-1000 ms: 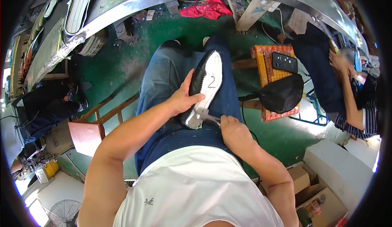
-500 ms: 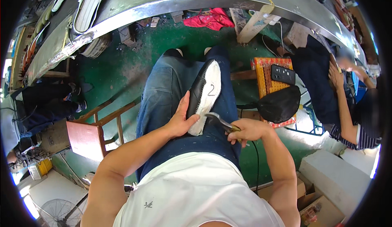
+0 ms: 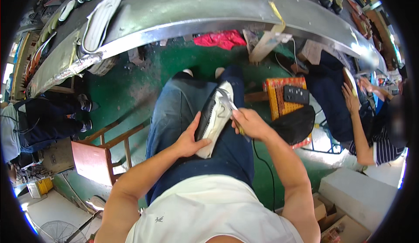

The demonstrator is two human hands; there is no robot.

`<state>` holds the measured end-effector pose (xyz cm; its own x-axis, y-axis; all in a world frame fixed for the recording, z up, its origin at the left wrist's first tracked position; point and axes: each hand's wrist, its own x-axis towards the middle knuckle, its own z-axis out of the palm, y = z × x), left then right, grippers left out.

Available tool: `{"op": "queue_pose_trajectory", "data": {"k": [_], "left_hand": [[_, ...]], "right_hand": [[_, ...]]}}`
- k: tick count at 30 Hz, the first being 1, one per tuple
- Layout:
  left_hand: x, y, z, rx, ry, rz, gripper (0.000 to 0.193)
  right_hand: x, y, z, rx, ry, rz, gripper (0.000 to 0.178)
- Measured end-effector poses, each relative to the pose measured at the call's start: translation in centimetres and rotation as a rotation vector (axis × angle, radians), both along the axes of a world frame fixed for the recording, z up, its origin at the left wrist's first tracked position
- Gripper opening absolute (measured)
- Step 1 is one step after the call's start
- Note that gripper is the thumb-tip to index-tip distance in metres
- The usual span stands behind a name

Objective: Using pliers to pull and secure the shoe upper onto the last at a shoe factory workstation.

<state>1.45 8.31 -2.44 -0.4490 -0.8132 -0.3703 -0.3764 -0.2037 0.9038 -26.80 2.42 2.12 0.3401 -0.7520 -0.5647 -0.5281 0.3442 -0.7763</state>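
Observation:
A black shoe upper (image 3: 213,134) lies along my thighs with its pale, marked underside facing up and its toe pointing away from me. My left hand (image 3: 188,141) grips its near end, the thumb on the underside and the fingers along the black side. In my right hand (image 3: 252,124) are metal pliers (image 3: 225,99) with a curved head. That head lies over the front part of the underside, near the toe. My right fingers are wrapped round the handles, which they partly hide.
Ahead is a metal-edged workbench (image 3: 174,27) carrying a white sole (image 3: 101,22). On my right, a stool (image 3: 283,105) bears a phone (image 3: 296,94) and a black pouch (image 3: 293,125). A wooden stool (image 3: 92,160) stands at left. Other people sit or stand on both sides.
My right hand and the pliers have moved up and left, from beside the shoe's near end to over its toe part. My left hand keeps its hold. The whole view has tilted upward slightly.

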Motion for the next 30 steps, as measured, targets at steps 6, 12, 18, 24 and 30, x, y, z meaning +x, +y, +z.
{"op": "queue_pose_trajectory", "data": {"k": [6,12,18,24,30], "left_hand": [[0.7,-3.5,10.2,0.485,0.828,0.359,0.088],[1.3,-14.7,15.1,0.497,1.302,0.212,0.068],[-0.1,-19.8,11.1,0.37,1.178,0.433,0.075],[0.1,-19.7,12.2,0.446,1.216,0.459,0.072],[0.2,-20.5,15.3,0.492,1.248,0.481,0.068]], "right_hand": [[-4.0,6.3,-3.1,0.155,-0.344,-0.459,0.041],[-0.2,10.5,3.2,-0.37,0.485,0.342,0.043],[1.5,10.3,3.6,-0.652,0.432,0.285,0.035],[2.9,3.0,7.7,-0.909,0.238,0.094,0.024],[7.8,-5.9,15.1,-1.176,0.023,0.004,0.033]]}}
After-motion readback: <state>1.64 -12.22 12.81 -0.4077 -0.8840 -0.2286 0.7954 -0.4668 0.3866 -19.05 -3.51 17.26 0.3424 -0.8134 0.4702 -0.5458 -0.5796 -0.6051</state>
